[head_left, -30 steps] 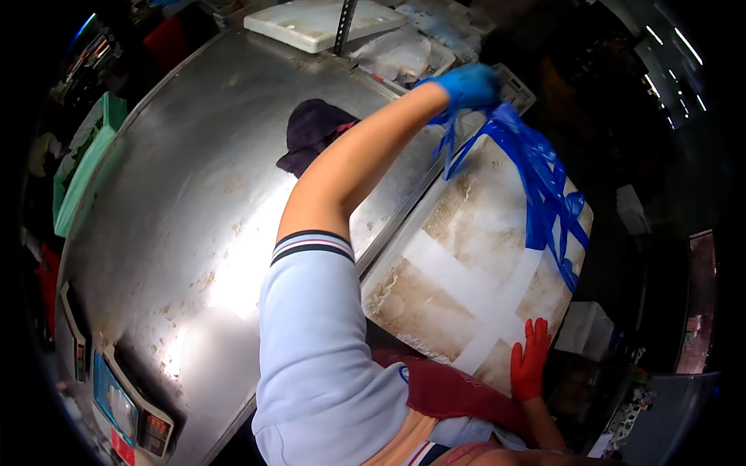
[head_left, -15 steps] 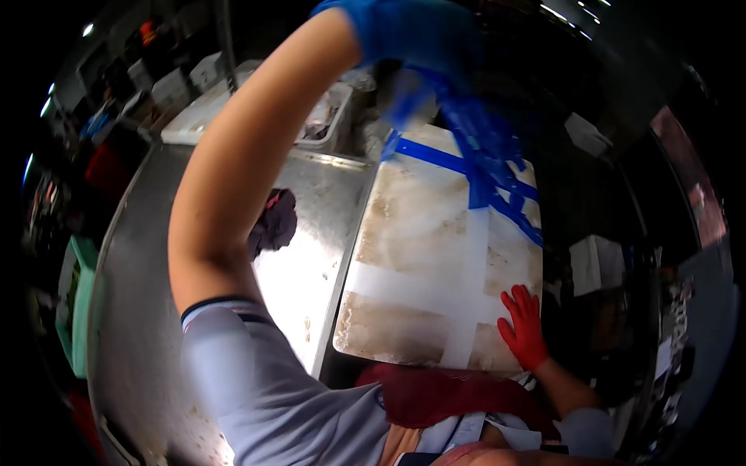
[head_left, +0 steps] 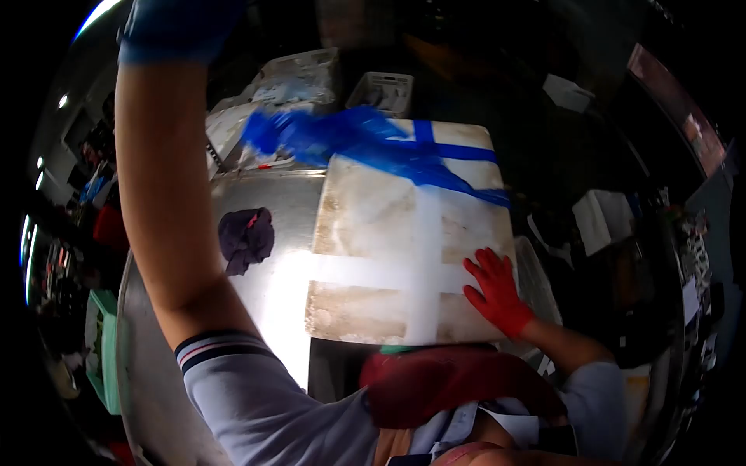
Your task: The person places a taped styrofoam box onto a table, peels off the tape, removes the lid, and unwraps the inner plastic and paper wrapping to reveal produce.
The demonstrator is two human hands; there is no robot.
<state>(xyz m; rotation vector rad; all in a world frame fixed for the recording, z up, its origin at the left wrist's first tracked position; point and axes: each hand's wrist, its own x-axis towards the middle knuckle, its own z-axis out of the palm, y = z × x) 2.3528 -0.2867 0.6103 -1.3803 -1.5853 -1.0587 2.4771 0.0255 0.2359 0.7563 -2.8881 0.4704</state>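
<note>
- The left hand (head_left: 175,27), blue-gloved, has swung high, its grip seemingly clamped on blue plastic strapping (head_left: 365,144), now peeled mostly clear.
- The right hand (head_left: 496,291), fingers apart, presses the stained foam box (head_left: 373,225) beside the steel bench (head_left: 272,287).

A red glove is covering the right hand (head_left: 495,293); a blue one the left hand (head_left: 177,27). The foam box lid (head_left: 373,233) is showing white with brown stains and paler crossing bands. Blue strapping (head_left: 365,144) is trailing over it. The counter (head_left: 272,287) is gleaming silver-grey, carrying a dark purple cloth (head_left: 245,237).
</note>
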